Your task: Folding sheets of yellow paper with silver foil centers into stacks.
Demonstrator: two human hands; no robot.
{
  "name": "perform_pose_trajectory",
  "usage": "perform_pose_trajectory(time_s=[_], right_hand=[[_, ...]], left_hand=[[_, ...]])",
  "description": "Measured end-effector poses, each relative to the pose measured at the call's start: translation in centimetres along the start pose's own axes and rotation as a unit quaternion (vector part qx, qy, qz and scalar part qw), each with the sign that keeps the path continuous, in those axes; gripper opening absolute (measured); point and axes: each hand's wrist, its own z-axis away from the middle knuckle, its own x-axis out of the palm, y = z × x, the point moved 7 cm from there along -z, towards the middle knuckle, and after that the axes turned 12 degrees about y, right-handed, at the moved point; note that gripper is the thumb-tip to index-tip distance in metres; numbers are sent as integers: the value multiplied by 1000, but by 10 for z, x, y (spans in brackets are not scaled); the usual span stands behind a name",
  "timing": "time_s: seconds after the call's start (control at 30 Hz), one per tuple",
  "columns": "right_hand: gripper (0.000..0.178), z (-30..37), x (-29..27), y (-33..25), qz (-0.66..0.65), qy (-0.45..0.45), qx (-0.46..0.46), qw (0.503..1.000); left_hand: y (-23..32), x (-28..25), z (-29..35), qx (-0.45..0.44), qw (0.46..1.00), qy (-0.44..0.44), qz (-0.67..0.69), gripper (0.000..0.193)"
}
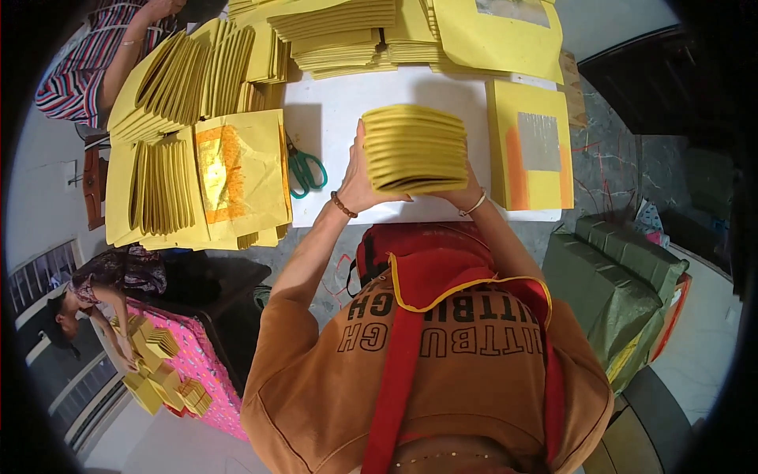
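Observation:
A thick stack of folded yellow paper [416,146] is held upright over the white table, its folded edges in even layers. My left hand [362,183] is closed around its left side, the thumb up along the edge. My right hand [467,189] grips the stack from the right and below; most of its fingers are hidden behind the paper. Left of my left hand lie scissors [306,170] with green handles. A flat pile of yellow paper [500,134] with a silver square and orange bands lies beyond my right hand.
The white table [339,95] carries many yellow paper stacks [170,87] at left and back. A person in a striped top [75,83] stands at far left. Another bends over a pink-covered table [185,347]. Green wrapped bundles [600,292] stand at right.

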Motion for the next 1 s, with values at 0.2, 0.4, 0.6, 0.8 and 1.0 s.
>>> perform_pose_trajectory(time_s=[0.2,0.4,0.6,0.8,1.0], right_hand=[[106,-2,-3,9,77,-20,-10,997],[104,-12,-8,11,57,6,4,998],[102,-7,3,-15,156,-2,-171,973],[92,-14,-9,7,-53,67,111,990],[56,-3,-23,14,-267,70,196,941]], left_hand=[[-4,6,0,17,999,23,-18,83],[6,12,-3,88,995,27,-43,49],[-58,32,6,-79,956,84,270,46],[9,6,-8,113,990,66,-48,56],[30,-6,18,-20,989,49,140,78]])
